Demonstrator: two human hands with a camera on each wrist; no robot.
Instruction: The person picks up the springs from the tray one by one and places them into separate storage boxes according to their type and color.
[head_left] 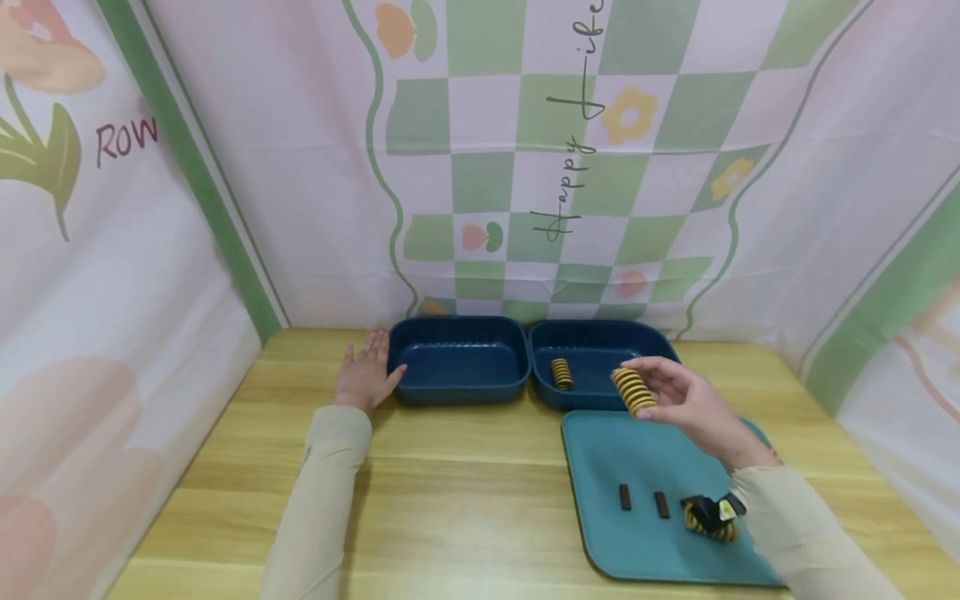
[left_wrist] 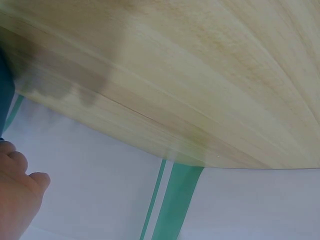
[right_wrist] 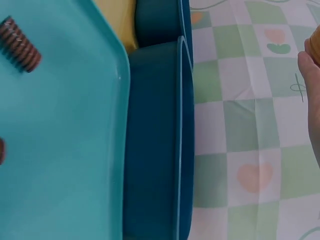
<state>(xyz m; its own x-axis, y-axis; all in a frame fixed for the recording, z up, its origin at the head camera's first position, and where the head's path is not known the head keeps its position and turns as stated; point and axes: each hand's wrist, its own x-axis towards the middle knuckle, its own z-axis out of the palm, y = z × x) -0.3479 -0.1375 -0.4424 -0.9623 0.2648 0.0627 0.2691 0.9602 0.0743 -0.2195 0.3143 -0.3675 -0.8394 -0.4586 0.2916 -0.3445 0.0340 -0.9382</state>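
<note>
My right hand pinches a yellow-and-dark striped cookie roll between thumb and fingers, above the front edge of the right blue bin. At the edge of the right wrist view, a bit of the held roll shows beside the thumb. Inside that bin leans a similar striped roll. With fingers fairly straight, my left hand rests against the left end of the other blue bin. In the left wrist view only part of the left hand shows.
A teal tray lies in front of the right bin. On it are small dark brown ridged bars and another striped roll, partly hidden by the black wrist device. Printed curtains stand behind the wooden table.
</note>
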